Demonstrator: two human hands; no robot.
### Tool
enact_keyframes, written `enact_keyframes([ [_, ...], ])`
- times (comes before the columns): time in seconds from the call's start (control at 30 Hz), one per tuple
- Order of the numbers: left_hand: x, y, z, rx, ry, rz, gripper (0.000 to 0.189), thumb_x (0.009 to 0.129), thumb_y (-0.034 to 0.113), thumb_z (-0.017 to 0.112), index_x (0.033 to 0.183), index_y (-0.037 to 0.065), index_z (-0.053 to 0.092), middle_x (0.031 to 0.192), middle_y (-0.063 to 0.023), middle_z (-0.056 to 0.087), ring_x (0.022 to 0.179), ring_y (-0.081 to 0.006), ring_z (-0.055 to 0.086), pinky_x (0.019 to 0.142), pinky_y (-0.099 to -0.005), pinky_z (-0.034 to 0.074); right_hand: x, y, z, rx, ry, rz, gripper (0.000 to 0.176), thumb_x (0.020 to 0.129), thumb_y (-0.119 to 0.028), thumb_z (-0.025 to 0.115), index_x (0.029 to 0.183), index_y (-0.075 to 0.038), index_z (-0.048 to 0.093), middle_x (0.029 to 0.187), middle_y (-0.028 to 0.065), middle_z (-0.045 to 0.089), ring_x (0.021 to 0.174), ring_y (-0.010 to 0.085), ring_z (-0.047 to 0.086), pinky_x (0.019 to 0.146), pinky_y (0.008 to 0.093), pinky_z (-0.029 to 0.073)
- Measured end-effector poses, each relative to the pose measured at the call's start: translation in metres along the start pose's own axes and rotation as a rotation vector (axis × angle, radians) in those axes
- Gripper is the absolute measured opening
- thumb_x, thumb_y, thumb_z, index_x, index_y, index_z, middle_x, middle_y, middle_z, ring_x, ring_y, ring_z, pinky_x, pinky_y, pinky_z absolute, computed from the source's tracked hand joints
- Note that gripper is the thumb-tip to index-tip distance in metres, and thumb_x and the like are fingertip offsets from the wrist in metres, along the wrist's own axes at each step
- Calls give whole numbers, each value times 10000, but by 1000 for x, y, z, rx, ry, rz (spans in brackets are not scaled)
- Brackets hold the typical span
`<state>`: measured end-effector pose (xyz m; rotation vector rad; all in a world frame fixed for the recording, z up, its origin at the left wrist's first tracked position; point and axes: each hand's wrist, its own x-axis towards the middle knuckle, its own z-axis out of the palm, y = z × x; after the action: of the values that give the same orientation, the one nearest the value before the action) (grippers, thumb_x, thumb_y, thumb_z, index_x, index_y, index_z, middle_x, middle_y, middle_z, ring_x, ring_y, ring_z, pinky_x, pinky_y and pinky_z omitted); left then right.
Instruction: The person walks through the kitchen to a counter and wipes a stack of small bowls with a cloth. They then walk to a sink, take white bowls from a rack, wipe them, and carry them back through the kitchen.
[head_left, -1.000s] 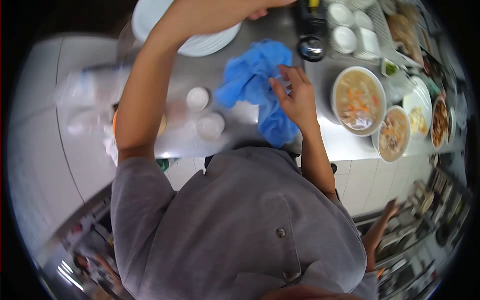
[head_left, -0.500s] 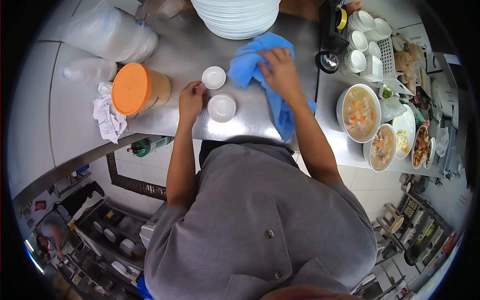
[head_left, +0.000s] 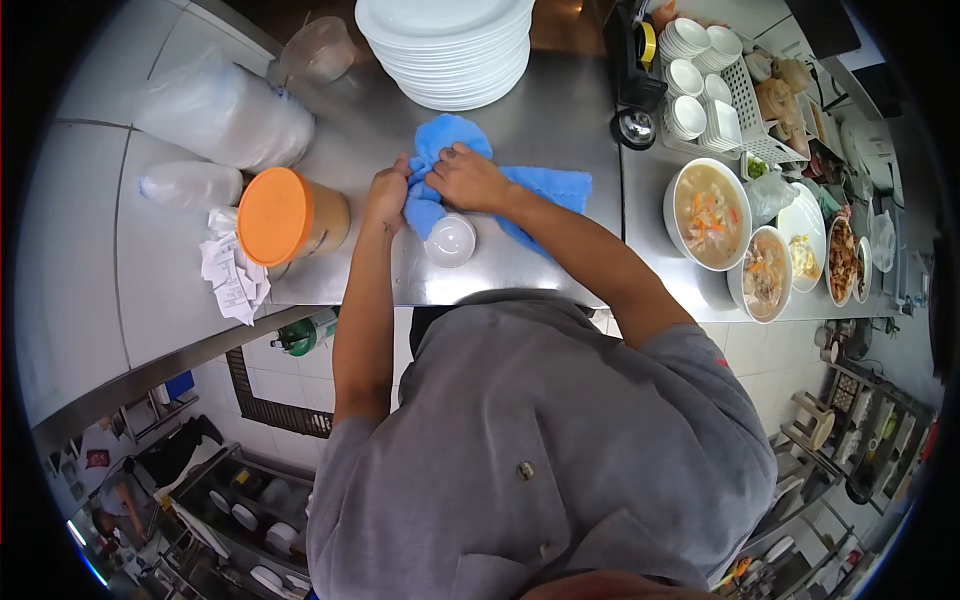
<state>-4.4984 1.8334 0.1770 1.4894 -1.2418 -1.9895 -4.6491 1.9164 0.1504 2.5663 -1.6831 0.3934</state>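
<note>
A blue cloth (head_left: 545, 188) lies bunched on the steel counter between my hands, one end spread to the right. My right hand (head_left: 466, 180) is closed on the bunched part and presses it in toward my left. My left hand (head_left: 386, 198) grips at the cloth's left edge with bent fingers; what is inside the folds there is hidden. Just below the cloth, near the counter's front edge, sits a small white dish (head_left: 450, 242), partly overlapped by a blue fold. A second small dish seen earlier is out of sight.
A tall stack of white plates (head_left: 450, 60) stands behind. To the left are an orange-lidded tub (head_left: 275, 217), paper slips (head_left: 235, 280) and plastic-wrapped stacks (head_left: 230, 115). On the right stand soup bowls (head_left: 708, 215), small white bowls (head_left: 685, 78) and a perforated basket (head_left: 745, 100).
My right hand has brought the cloth leftward to my left hand, covering the place of the upper small dish. My left hand now grips at the cloth. The view has shifted slightly.
</note>
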Motion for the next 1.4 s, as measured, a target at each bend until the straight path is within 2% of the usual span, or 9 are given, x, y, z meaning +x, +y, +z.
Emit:
enact_keyframes([
  [0.17,14,-3,4,-41,5,-19,444,1015,376,461,1103,-44,579,938,-151,654,822,-237,649,776,-330,541,-11,18,-5,345,335,110,153,739,-102,642,891,-85,642,932,128,640,933,288,590,878,416,426],
  [0.23,13,-6,9,-123,-93,-52,516,990,433,497,1132,-59,560,895,-163,657,772,-255,665,744,-337,564,-20,21,-4,646,861,424,174,734,-62,665,905,-41,645,928,141,633,854,312,602,840,409,460],
  [0.37,7,-1,28,160,-141,-14,572,960,471,535,1161,-64,535,933,-196,656,804,-261,672,743,-336,577,-56,27,-16,886,867,757,216,783,-57,660,994,-8,650,973,136,658,848,281,630,802,365,489],
  [0.57,12,3,60,545,-271,120,290,871,189,701,1028,-39,618,823,-139,663,672,-193,667,587,-288,564,-78,25,-32,994,1002,1103,282,866,-158,691,1091,6,649,1029,96,688,920,188,644,814,311,496],
  [0.63,22,5,67,583,-262,149,152,830,60,714,929,-30,641,790,-108,664,619,-150,646,538,-255,549,-89,28,-46,1268,1376,972,307,880,-180,694,1123,2,644,1021,80,679,929,210,640,833,323,499],
  [0.8,-10,28,118,695,-284,380,65,837,12,656,863,-39,624,749,-105,661,570,-146,643,519,-266,543,-98,21,-53,1456,1226,1098,285,887,-196,683,1064,26,654,999,88,674,917,187,632,832,322,497],
  [0.9,-18,32,135,759,-297,481,55,840,2,637,844,-45,609,726,-105,656,528,-145,635,508,-270,539,-100,41,-71,946,501,1410,434,832,-370,704,889,59,677,850,193,699,826,254,678,766,394,504],
  [1.13,27,15,100,618,-330,307,154,865,52,648,984,-45,637,814,-121,665,663,-139,654,603,-275,554,-119,13,-112,572,767,1334,396,827,-371,703,895,19,694,844,180,700,794,268,679,759,379,508],
  [1.4,-56,-19,-10,677,-85,758,356,915,220,591,1135,-59,591,954,-111,667,819,-167,643,746,-304,528,-79,-91,-75,310,283,139,373,785,-267,628,1127,-119,623,1165,62,601,1126,258,549,939,421,431],
])
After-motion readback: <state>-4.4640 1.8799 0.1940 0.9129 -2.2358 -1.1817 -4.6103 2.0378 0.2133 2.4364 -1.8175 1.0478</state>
